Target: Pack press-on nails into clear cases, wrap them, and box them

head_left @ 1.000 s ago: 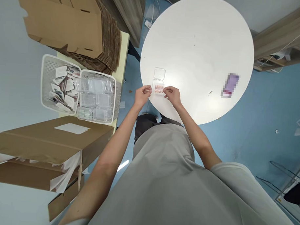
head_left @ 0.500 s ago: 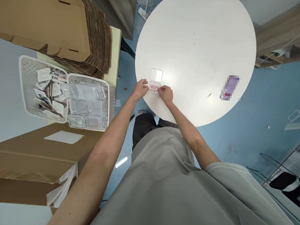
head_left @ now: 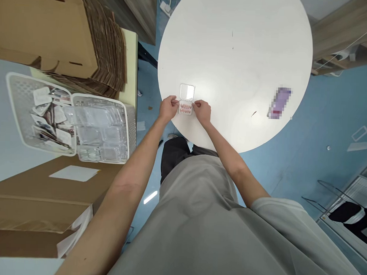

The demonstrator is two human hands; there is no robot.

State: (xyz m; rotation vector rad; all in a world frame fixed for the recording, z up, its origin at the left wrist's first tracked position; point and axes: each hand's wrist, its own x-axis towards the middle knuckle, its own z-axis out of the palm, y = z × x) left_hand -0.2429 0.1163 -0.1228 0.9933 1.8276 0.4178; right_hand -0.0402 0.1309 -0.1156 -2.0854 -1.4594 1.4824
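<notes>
A small clear plastic case [head_left: 185,107] lies with its lid [head_left: 187,92] raised on the near left part of the round white table [head_left: 234,75]. Several small pink pieces sit in rows in its lower half. My left hand [head_left: 169,108] is at the case's left side, its fingers closed at the edge. On the right side my right hand [head_left: 201,111] has thumb and forefinger drawn together at the case's upper right corner. Both hands seem to touch the case, and the fingertips are too small to make out in detail.
At the left stand a white basket of clear cases [head_left: 102,128], another basket of packets [head_left: 51,121], stacked flat cardboard [head_left: 105,42] and a large carton [head_left: 79,190]. A blurred purple item [head_left: 280,102] lies on the table's right.
My right hand has moved from over the pink pieces to the case's upper right edge. My left fingers have closed in at its left side. The whole view has shifted slightly.
</notes>
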